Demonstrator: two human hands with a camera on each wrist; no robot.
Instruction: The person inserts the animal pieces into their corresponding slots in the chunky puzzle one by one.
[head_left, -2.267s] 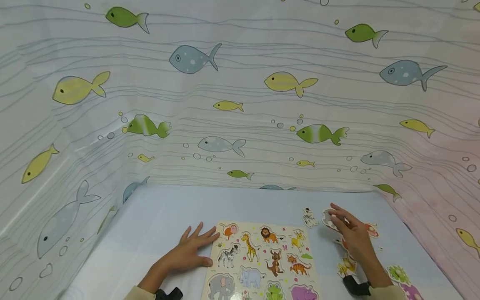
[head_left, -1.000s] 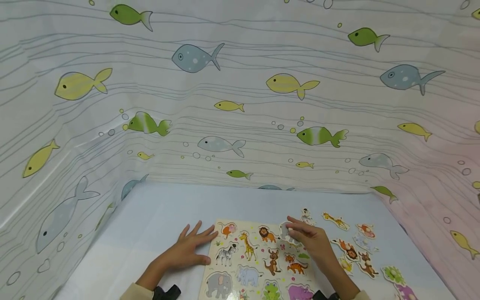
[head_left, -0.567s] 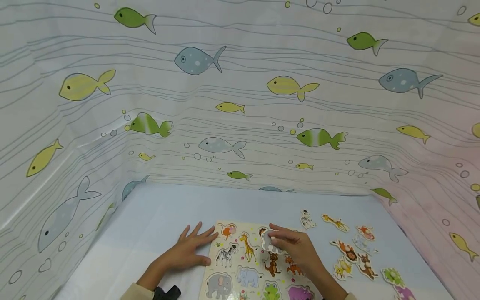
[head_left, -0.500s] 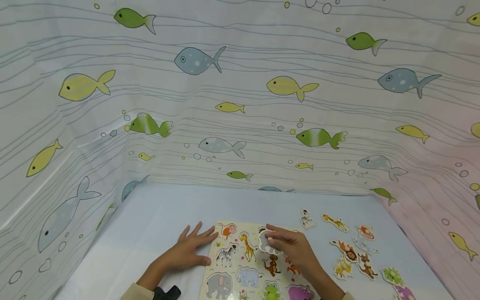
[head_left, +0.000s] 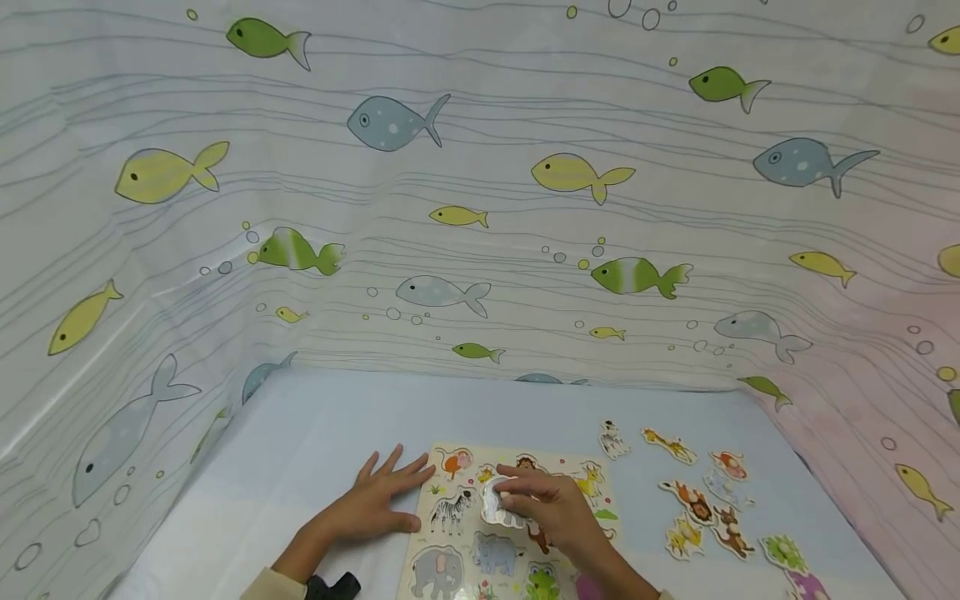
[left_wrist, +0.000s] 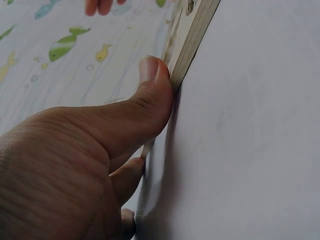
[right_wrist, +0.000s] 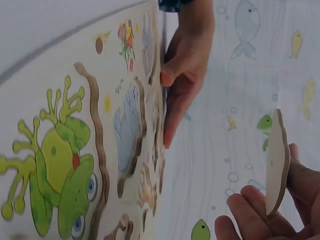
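Note:
My right hand (head_left: 551, 512) pinches an elephant puzzle piece (head_left: 493, 504) over the middle of the puzzle board (head_left: 483, 457), covering the giraffe and kangaroo pictures in part. Glare whitens the piece's face from above. In the right wrist view the wooden piece (right_wrist: 276, 165) is seen nearly edge-on, apart from the board (right_wrist: 107, 65), with my fingers behind its edge. My left hand (head_left: 375, 504) lies with spread fingers at the board's left edge. Its thumb (left_wrist: 152, 95) touches the board's side (left_wrist: 192, 45) in the left wrist view. Recesses show pictures of a frog, elephants and a zebra.
Loose pieces lie right of the board: a zebra (head_left: 612, 439), a giraffe (head_left: 669, 445), a lion (head_left: 697, 504), a kangaroo (head_left: 732, 532), a green piece (head_left: 783, 552) and several others, some overlapping. A fish-patterned sheet (head_left: 480, 250) walls the white table at the back and sides.
My right hand has picked up the elephant piece from among the loose pieces at the right and carried it leftward across the board. My left hand has stayed at the board's left edge.

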